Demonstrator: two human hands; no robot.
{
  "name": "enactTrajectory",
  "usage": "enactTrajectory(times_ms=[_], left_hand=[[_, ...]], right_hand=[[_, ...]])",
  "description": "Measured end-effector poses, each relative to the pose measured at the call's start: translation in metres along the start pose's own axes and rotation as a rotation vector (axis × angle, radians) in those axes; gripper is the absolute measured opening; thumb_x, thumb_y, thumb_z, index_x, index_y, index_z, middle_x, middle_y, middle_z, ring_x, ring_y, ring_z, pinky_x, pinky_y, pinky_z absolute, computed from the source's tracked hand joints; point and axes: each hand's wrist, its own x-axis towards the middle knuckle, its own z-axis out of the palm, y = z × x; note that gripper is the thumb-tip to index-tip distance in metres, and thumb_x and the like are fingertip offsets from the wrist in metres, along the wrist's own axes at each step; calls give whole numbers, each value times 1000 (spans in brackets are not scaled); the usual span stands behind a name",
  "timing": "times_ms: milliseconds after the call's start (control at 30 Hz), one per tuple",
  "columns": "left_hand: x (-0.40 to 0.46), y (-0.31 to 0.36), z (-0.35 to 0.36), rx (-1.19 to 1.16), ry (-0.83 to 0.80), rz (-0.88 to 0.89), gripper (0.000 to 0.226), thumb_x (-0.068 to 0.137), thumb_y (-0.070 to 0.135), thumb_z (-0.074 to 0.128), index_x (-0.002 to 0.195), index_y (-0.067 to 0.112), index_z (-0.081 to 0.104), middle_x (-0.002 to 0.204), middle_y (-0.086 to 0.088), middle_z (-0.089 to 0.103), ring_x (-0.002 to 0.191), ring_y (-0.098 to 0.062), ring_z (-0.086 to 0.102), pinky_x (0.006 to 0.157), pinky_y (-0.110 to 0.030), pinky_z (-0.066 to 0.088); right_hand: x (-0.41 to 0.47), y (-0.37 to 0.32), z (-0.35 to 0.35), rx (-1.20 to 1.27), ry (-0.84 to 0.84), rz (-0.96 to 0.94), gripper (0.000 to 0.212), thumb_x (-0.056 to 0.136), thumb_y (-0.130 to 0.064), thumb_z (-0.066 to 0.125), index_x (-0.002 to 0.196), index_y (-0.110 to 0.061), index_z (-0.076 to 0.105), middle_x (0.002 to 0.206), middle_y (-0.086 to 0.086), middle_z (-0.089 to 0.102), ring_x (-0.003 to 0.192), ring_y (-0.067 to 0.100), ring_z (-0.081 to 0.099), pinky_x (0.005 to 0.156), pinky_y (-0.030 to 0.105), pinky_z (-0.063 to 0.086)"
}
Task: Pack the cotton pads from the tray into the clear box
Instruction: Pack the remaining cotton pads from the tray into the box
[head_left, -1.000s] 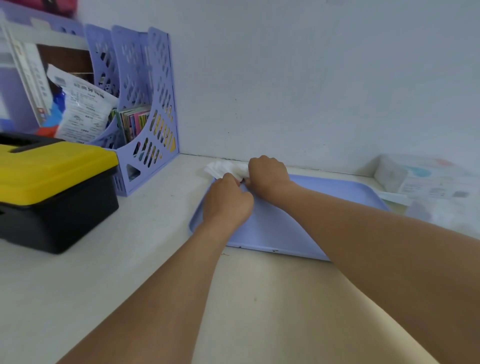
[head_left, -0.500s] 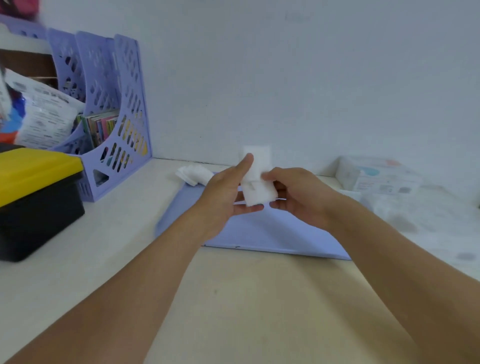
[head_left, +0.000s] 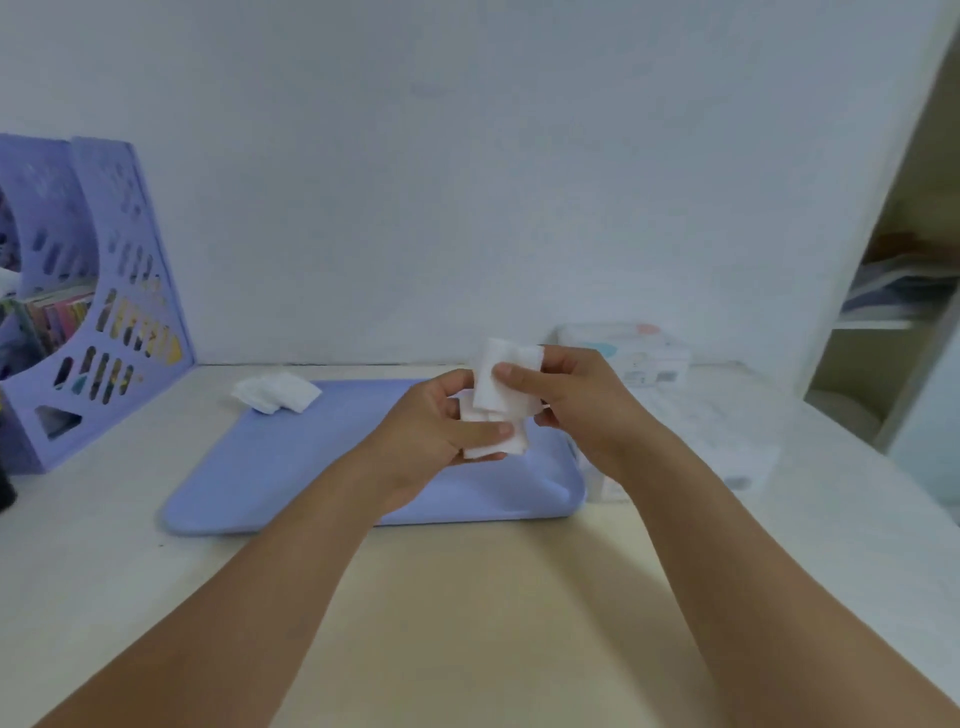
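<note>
Above tray (head_left: 291, 483) center, both hands' fingers (head_left: 501, 430) pinch cotton pads (head_left: 498, 400); edges clear.

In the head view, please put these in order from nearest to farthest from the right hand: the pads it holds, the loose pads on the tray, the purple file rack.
1. Held cotton pads: in the right hand, shared with the left hand.
2. Loose cotton pads: at the far left corner of the blue tray.
3. Purple file rack: at the far left, by the wall.
</note>
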Motion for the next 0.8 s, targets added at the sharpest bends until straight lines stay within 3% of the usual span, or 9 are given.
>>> enactTrajectory(times_ms=[100, 133, 200, 267, 367, 500, 600, 800], left_hand=[[8, -15, 3, -19, 125, 26, 48, 86, -11, 69, 128, 12, 60, 118, -23, 70, 102, -31, 72, 75, -33, 62], [11, -19, 5, -19, 148, 29, 49, 89, -11, 65, 131, 13, 58, 120, -24, 68, 105, -33, 71, 77, -35, 62], [11, -25, 5, -80, 148, -8, 46, 96, -8, 57, 137, 15, 51, 125, -22, 66, 107, -34, 70, 78, -39, 63], [11, -26, 7, -145, 126, -66, 39, 102, -1, 51, 137, 17, 50, 127, -20, 64, 105, -35, 72, 74, -40, 63], [12, -23, 9, -209, 81, -121, 31, 106, 3, 42, 132, 14, 53, 124, -22, 67, 98, -38, 74, 72, -44, 63], [10, -19, 10, -254, 64, -131, 30, 106, 4, 40, 129, 12, 58, 121, -22, 68, 97, -38, 74, 71, -45, 63], [9, -14, 6, -218, 56, -118, 31, 105, 5, 40, 126, 12, 62, 121, -18, 69, 100, -34, 74, 70, -42, 62], [3, -5, -5, -221, -46, -104, 37, 103, 2, 36, 128, 8, 63, 120, -20, 71, 103, -34, 72, 74, -41, 61]], right_hand=[[3, -1, -16, 178, 46, 88, 21, 89, -18, 76, 106, -5, 76, 109, 15, 76, 98, 26, 71, 95, 45, 53], [4, -1, -21, 229, 46, 118, 23, 89, -18, 76, 107, -4, 76, 110, 16, 76, 98, 27, 70, 97, 45, 54], [4, -1, -23, 254, -5, 159, 18, 88, -19, 77, 101, -7, 77, 96, 9, 77, 83, 19, 65, 74, 30, 58], [4, -2, -23, 224, -48, 162, 20, 89, -22, 77, 103, -8, 76, 87, 4, 72, 74, 14, 59, 59, 21, 50], [5, 0, -21, 171, -64, 152, 33, 92, -23, 74, 117, -2, 69, 96, 9, 75, 82, 19, 64, 61, 21, 53], [7, 4, -15, 118, -77, 147, 45, 91, -23, 74, 123, 6, 62, 107, 17, 76, 89, 22, 68, 81, 33, 52], [5, 3, -15, -56, -103, 87, 39, 88, -25, 77, 114, 3, 68, 91, 7, 73, 74, 12, 64, 73, 29, 47], [4, 4, -15, -126, -141, 27, 22, 90, -18, 75, 113, -15, 74, 79, -3, 72, 60, 4, 61, 57, 17, 46]])
